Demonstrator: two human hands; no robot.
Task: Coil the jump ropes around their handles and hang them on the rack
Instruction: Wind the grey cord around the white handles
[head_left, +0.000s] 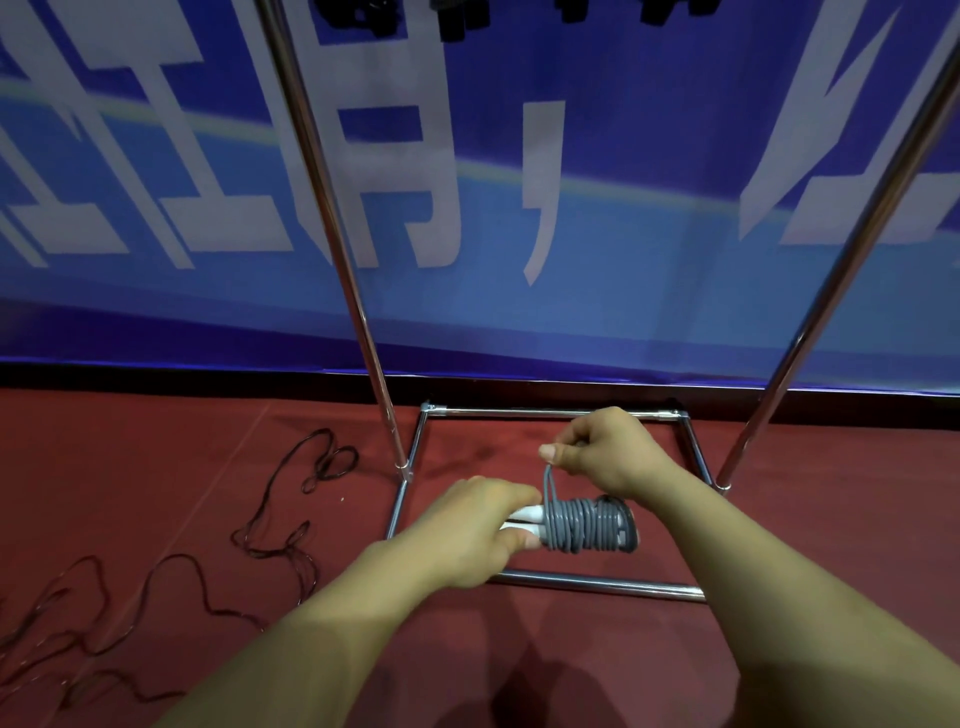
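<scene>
Nearest, two bare forearms reaching forward and down over the red floor (779, 519). Left hand (467, 535) wrapped around the white handles (524, 519), fingers (511, 540) curled and clamped on them, holding the bundle level. Just right of those fingers, the grey jump rope (587, 525) wound in tight turns round the handles, long axis running left to right, with a dark end cap at the far right. Directly above the coil, right hand (602, 452) pinching the last free loop of grey cord between thumb and curled fingers, the loop rising straight up from the left end of the winding. Key relation, by judgement: loose loop lying above and slightly left of the coil's middle, so right hand the one placed to tuck or wrap it while left keeps the axis steady; coiling nearly finished, hanging not yet done. Well to the left of the left fingers, a dark rope (291, 525) lying loose and tangled on the floor, uncoiled. Beyond both hands, the chrome rack (363, 312) with rectangular base frame and two uprights. Farther back, a blue banner (623, 182); dark shapes at the top edge, possibly things already hung, too cropped to tell. No containers in view.
</scene>
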